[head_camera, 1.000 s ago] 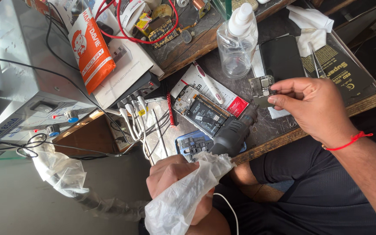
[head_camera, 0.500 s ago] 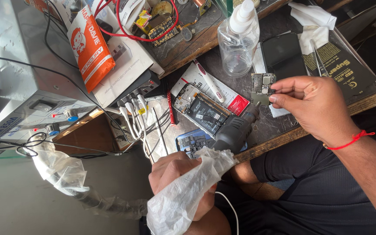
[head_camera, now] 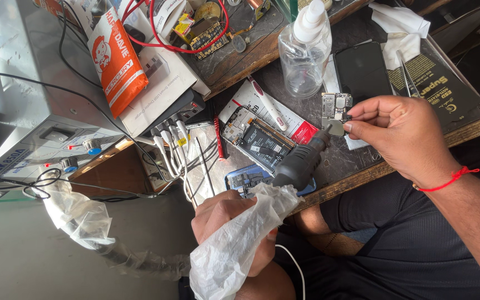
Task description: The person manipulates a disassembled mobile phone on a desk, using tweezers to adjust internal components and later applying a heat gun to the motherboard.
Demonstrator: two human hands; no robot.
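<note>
Up came our hot-air nozzle (head_camera: 305,157) to the circuit board (head_camera: 335,108) pinched in our right hand (head_camera: 404,136); left hand (head_camera: 229,222) gripped its plastic-wrapped handle. Spray bottle (head_camera: 302,53) and opened phone (head_camera: 259,139) crowded the tabletop (head_camera: 356,161) beneath.

1. Dark worktop (head_camera: 356,161) with a worn wooden edge, crowded with clutter.
2. Grey metal station (head_camera: 23,100) at left.
3. Plain grey floor (head_camera: 29,261) below.
4. Soft daylight.

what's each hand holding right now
Left hand: closed around the plastic-wrapped hot air tool.
Right hand: fingertips pinching a small circuit board.
</note>
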